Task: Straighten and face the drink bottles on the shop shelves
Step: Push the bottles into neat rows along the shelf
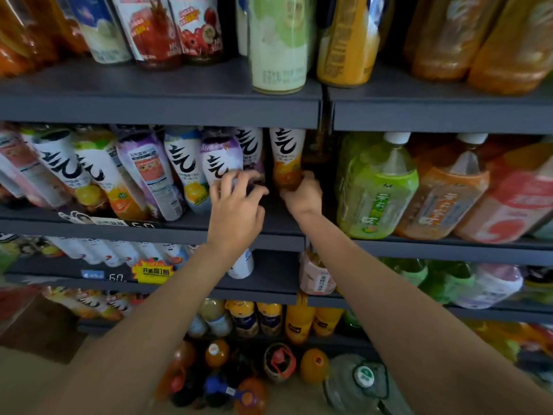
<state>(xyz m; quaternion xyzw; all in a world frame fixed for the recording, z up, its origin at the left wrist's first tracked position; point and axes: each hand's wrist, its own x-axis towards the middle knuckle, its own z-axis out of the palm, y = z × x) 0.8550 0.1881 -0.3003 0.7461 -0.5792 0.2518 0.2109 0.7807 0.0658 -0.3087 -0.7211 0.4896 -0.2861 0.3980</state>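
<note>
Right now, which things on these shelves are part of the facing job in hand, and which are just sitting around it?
In the job:
left hand, gripping the purple-label bottle
right hand, gripping the orange-label bottle
the dark shelf they stand on

Just about:
green tea bottle
pale green bottle on the shelf above
yellow promo tag
bottles on the floor
</note>
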